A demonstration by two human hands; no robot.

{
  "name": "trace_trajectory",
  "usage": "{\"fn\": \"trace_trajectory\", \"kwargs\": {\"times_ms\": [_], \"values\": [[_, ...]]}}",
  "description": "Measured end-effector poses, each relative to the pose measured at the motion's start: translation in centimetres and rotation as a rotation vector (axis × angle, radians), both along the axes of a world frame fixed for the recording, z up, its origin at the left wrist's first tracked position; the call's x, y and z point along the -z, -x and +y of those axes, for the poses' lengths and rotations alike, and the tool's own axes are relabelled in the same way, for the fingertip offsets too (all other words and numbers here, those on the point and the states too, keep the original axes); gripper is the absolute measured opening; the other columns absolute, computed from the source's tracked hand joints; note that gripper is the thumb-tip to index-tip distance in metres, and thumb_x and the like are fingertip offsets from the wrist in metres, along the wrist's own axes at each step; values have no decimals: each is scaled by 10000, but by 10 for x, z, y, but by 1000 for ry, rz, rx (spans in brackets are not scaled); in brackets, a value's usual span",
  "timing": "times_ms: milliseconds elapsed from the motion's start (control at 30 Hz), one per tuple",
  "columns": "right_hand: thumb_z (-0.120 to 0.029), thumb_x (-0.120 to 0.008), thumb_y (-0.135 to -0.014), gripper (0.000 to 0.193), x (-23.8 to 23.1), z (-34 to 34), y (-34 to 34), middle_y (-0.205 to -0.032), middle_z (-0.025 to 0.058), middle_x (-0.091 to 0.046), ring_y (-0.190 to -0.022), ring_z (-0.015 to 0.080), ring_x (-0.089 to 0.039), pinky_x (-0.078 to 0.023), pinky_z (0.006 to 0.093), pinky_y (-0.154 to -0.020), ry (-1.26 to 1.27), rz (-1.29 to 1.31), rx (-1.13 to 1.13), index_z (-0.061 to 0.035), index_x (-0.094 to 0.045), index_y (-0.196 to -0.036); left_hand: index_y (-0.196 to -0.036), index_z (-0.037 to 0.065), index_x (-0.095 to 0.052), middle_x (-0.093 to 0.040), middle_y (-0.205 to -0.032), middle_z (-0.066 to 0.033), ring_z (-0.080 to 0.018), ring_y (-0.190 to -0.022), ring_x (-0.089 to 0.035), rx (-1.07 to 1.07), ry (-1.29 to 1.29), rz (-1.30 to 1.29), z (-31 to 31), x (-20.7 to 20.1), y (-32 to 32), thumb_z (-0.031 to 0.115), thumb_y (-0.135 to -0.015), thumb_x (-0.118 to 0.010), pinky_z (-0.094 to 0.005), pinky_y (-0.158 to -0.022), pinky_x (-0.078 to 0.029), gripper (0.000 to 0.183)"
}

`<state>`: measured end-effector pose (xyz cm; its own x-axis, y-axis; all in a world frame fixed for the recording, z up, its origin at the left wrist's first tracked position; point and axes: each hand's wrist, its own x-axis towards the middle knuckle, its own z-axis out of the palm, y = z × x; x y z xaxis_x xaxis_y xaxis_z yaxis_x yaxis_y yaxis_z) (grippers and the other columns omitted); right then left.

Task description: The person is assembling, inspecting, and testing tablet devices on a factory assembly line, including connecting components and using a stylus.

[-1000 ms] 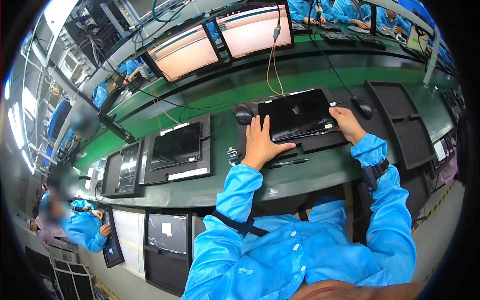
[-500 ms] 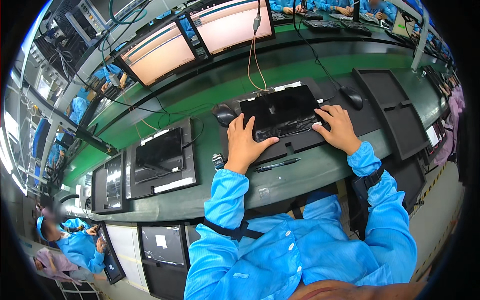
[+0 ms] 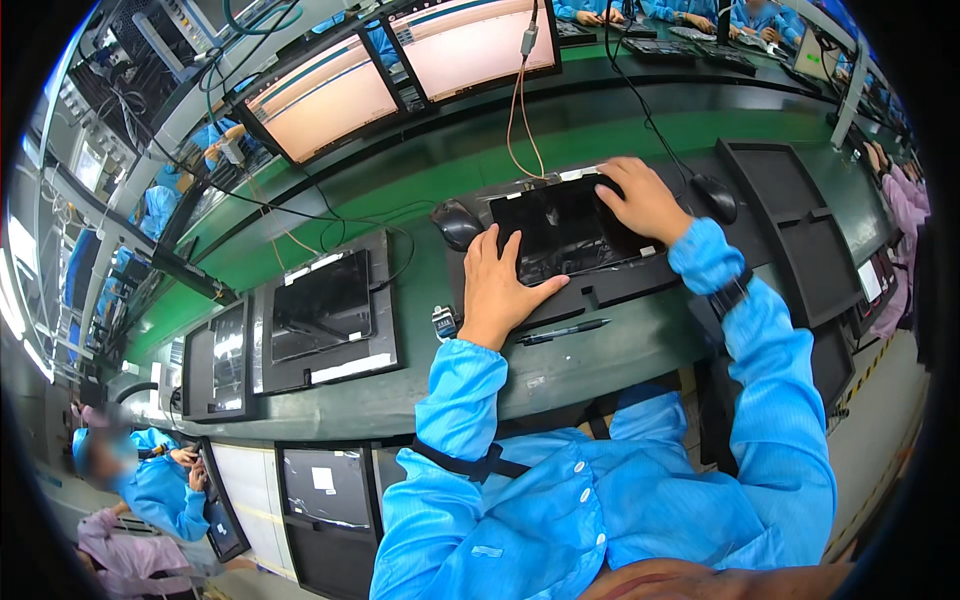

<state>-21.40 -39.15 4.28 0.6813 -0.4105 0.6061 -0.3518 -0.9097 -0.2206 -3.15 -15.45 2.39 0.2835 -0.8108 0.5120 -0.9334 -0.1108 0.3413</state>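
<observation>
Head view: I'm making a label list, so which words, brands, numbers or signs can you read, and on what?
Nothing can be quoted.
Left monitor: text too small.
Right monitor: text too small.
Small device beside the left hand: display blurred.
White label in the lower tray: too small to read.
Black screen between the hands: no readable text.

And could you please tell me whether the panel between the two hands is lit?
Unlit, apparently: the panel shows only black and faint reflections.
</observation>
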Motion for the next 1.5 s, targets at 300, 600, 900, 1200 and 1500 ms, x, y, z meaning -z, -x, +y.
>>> {"fn": "trace_trajectory", "kwargs": {"times_ms": [300, 600, 900, 1200, 1500], "values": [[-109, -583, -899, 179, 25, -48, -47, -1041, 106, -663, -994, 344, -599, -479, 467, -869, 38, -15, -63, -33, -720, -985, -1306, -43, -630, -473, -1449, -302, -438, -1329, -432, 4, 12, -11, -6, -2, -3, 585, -711, -840, -505, -1128, -358, 890], [-186, -660, -873, 216, 11, -13, -43, -1030, 102, -644, -971, 317, -602, -489, 444, -832, 75, -26, 20, -40, -753, -1001, -1319, -44, -625, -460, -1456, -296, -442, -1358, -405, -4, -1, 49, -2, 0, 3, 566, -714, -852, -511, -1141, -352, 888], [-236, -682, -873, 188, 8, -19, -44, -1018, 118, -610, -990, 326, -577, -457, 442, -840, 19, 59, -48, -56, -676, -926, -1336, -40, -616, -443, -1480, -296, -443, -1377, -384, -6, -22, 65, -3, -1, 3, 566, -720, -847, -514, -1154, -334, 894], [-245, -580, -924, 217, 18, -36, -67, -927, 128, -612, -932, 355, -581, -471, 494, -804, 69, 82, 17, -54, -670, -870, -1333, -23, -623, -452, -1473, -273, -423, -1360, -394, -22, -43, 41, -8, -5, -3, 546, -701, -867, -493, -1137, -357, 884], [-251, -661, -870, 231, -5, -69, -56, -976, 154, -673, -974, 376, -637, -500, 451, -887, -357, 171, -74, -66, -701, -1004, -1364, -22, -595, -435, -1492, -272, -417, -1388, -373, -2, -74, 78, -3, -4, 6, 559, -726, -847, -487, -1159, -331, 899]]}}
